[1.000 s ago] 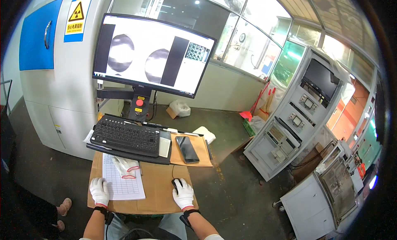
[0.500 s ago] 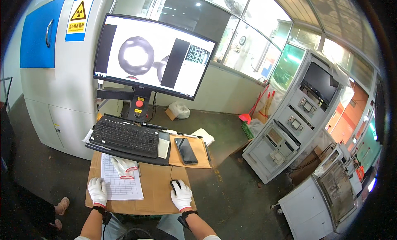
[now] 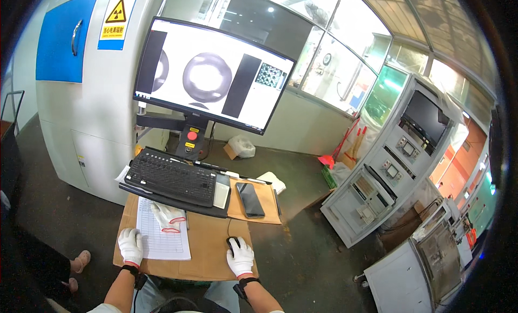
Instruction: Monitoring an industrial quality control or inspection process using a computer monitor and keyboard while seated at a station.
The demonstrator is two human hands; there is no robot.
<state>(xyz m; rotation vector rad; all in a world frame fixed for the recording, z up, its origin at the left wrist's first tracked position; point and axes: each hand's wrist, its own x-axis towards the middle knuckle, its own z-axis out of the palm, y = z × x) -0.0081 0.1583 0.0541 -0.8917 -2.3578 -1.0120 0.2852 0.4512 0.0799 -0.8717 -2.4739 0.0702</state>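
Observation:
My right hand (image 3: 240, 258), in a white knit glove, rests over a black computer mouse (image 3: 232, 243) on the cardboard-covered tabletop (image 3: 208, 253). My left hand (image 3: 130, 246), gloved the same way, lies palm down at the left edge of a printed table sheet (image 3: 166, 246), its fingers stretched forward and holding nothing. A spare pair of white gloves (image 3: 169, 216) with red cuffs lies on that sheet. On the monitor (image 3: 208, 78), a grey ring with a bright centre shows, with part of another ring to its left.
Beyond my hands, a black keyboard (image 3: 172, 178) sits on a tilted tray beside a phone (image 3: 250, 200). A red button (image 3: 192, 135) is below the monitor. A large white cabinet (image 3: 102, 135) stands left, a grey instrument rack (image 3: 372, 189) right. Another person's foot (image 3: 82, 260) shows lower left.
The rings on the monitor have shifted right; one at the right has gone and part of one shows at the left. The whole view has turned slightly left. Both hands keep their places.

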